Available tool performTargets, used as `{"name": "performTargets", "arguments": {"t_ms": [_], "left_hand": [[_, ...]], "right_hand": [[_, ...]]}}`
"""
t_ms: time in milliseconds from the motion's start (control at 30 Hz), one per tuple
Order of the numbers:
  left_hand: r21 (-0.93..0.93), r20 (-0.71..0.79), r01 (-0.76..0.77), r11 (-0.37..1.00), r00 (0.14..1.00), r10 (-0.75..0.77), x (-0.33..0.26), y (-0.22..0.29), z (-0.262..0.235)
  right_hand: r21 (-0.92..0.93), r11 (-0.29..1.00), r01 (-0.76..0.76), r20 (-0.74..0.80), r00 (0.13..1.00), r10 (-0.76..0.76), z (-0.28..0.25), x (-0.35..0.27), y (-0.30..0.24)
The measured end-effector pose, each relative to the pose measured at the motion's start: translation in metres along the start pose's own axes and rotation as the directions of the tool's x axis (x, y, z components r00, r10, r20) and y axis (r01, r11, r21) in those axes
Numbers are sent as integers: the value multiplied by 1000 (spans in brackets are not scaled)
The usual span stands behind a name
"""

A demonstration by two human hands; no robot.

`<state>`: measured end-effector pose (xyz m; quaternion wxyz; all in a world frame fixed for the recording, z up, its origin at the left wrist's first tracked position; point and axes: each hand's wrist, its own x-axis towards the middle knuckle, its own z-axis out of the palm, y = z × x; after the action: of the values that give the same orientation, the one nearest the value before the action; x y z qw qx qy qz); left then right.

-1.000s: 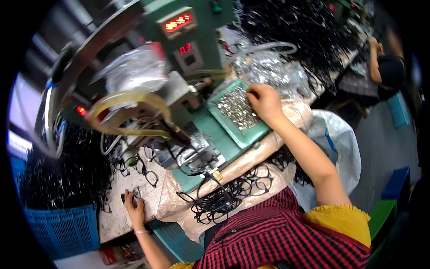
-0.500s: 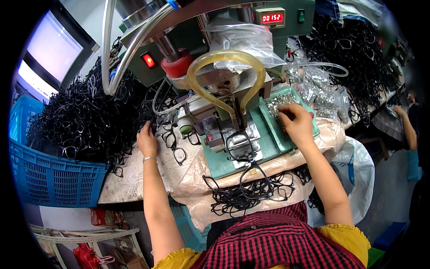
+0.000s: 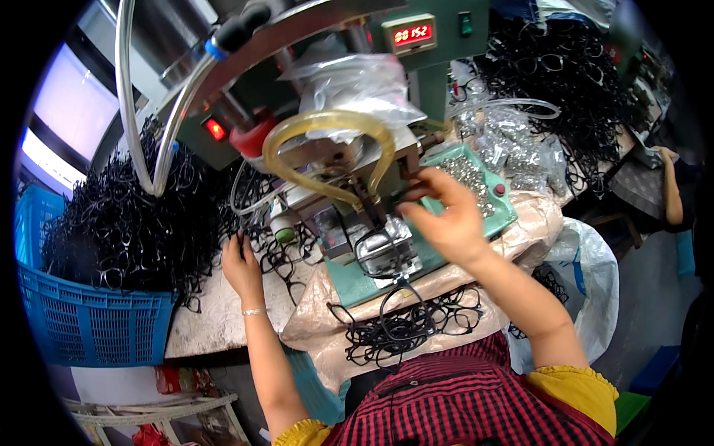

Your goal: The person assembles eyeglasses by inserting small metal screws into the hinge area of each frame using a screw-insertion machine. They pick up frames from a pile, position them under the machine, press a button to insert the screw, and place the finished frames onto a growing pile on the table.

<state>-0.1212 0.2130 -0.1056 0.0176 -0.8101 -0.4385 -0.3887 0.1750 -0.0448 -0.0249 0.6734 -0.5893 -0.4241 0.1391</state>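
A black eyeglass frame [image 3: 378, 251] sits in the metal fixture of the green bench press [image 3: 349, 286], one lens ring hanging over the front edge. My right hand [image 3: 455, 223] is beside the press head, thumb and fingers curled together. Whatever small thing the fingertips hold is too small to make out. On the tabletop to the left, my left hand [image 3: 243, 273] has its fingers stretched out and slightly apart. Its fingertips are at the edge of loose black eyeglass frames [image 3: 279, 262], holding nothing I can see. A green tray [image 3: 500, 223] of small metal parts is right of the press.
A blue crate [image 3: 97, 323] overflows with black frames at left. More frames [image 3: 409, 320] lie on brown paper before me. Bags of metal parts [image 3: 524, 152] and a frame pile [image 3: 550, 82] fill the back right. A yellowish hose [image 3: 327, 119] loops over the press.
My right hand has moved left from the parts tray to the press head. The left hand stays near the frame pile, its fingers shifted slightly. The whole view has tilted and shifted.
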Motion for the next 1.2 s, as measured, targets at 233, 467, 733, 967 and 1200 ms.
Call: {"name": "performTargets", "arguments": {"t_ms": [233, 467, 733, 967, 1200], "left_hand": [[-958, -87, -24, 287, 974, -211, -21, 119, -56], [-962, -148, -114, 249, 981, -124, 24, 183, -88], [-943, -191, -179, 280, 982, -15, 30, 195, -91], [-704, -270, -485, 518, 858, 437, -9, 199, -101], [-664, -96, -592, 458, 674, 732, -29, 220, -65]], "right_hand": [[295, 942, -159, 49, 987, 152, 19, -7, 3], [632, 724, -277, 107, 956, 272, 37, -18, -6], [611, 755, -236, 57, 965, 255, 41, -18, -10], [81, 997, -21, 61, 998, 16, 1, -33, -15], [-890, 448, -84, -130, 989, -73, -95, -61, 60]]}}
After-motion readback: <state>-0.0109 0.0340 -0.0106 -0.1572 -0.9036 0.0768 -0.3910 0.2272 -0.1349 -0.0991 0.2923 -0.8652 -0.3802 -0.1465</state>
